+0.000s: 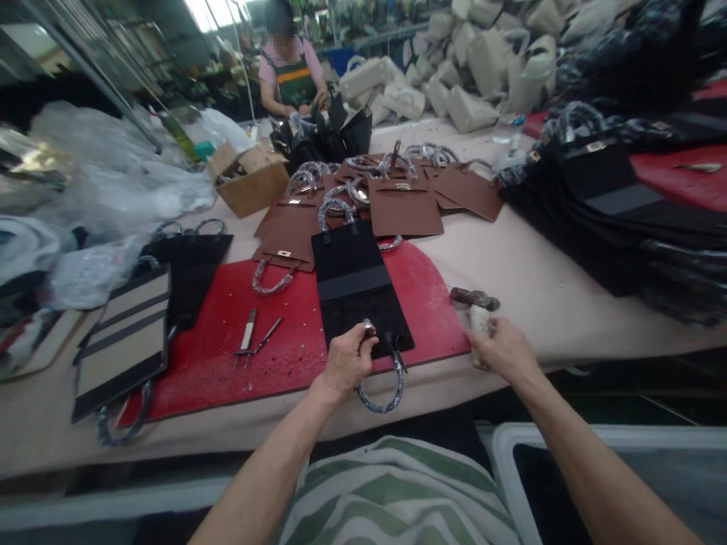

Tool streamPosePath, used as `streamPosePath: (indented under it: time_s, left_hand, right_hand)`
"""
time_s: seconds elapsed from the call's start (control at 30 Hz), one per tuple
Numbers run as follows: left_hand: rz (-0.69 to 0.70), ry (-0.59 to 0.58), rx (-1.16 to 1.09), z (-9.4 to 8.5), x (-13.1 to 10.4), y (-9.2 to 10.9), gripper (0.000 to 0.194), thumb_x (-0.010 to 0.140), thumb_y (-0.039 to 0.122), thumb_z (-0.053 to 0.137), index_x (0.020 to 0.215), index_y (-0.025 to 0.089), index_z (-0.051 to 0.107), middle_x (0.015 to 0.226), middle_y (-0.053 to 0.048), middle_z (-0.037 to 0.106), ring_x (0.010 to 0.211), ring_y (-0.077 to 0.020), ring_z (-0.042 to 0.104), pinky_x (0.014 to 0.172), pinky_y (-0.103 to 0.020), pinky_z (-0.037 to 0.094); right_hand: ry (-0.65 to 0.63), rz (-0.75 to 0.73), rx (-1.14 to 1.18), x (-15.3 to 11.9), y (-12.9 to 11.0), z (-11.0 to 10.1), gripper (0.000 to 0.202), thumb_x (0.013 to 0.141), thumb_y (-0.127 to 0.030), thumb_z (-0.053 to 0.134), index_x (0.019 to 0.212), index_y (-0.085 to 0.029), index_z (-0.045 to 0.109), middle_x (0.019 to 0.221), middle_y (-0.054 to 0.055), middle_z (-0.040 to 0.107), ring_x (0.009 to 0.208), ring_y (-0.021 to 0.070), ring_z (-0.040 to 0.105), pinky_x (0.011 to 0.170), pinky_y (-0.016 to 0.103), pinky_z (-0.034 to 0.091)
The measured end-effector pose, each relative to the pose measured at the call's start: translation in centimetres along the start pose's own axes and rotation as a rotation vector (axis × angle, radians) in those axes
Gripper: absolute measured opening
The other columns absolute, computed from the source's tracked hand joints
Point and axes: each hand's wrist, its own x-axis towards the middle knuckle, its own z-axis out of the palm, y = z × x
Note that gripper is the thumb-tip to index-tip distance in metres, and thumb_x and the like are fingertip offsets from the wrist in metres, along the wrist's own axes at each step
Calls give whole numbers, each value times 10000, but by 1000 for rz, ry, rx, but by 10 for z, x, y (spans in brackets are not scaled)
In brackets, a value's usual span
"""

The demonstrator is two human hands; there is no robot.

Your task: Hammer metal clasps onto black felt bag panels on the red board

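Observation:
A black bag body [353, 257] lies flat in front of me, with a plastic-wrapped loop handle at its far end and another at its near end. Over its near part, my left hand [347, 362] pinches a small shiny metal piece [368, 327]; its exact kind is too small to make out. To the right, my right hand [507, 350] has its fingers closed around the pale wrapped handle of a hammer [475, 298]. The hammer's head rests on or just over the table beside the red board [427, 303].
Two slim metal-tipped tools [248, 333] lie on the board's left part. Striped panels [128, 333] stand left. Brown bags [404, 208] are heaped behind, near a cardboard box [255, 185]. A black stack [613, 204] fills the right. A co-worker [295, 72] is across the table.

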Motion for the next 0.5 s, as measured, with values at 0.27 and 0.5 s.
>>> streamPosePath:
  time_s: [0.27,0.5]
  left_hand:
    - [0,20,-18,3,-1,-1,84,909,167,555,939,206,623,852,-44,725,786,-185,722,709,-264,558]
    - [-35,2,-23,3,-1,-2,78,906,170,565,928,208,629,843,-39,721,771,-176,713,698,-257,544]
  right_hand:
    - [-313,200,707,-23,-41,-28,124,709,-187,614,801,-187,533,650,14,595,500,100,552,456,200,474]
    - [-115,-602,384,-99,-120,-60,404,872,-450,608,1212,-238,562,680,0,641,522,158,582,488,269,500]
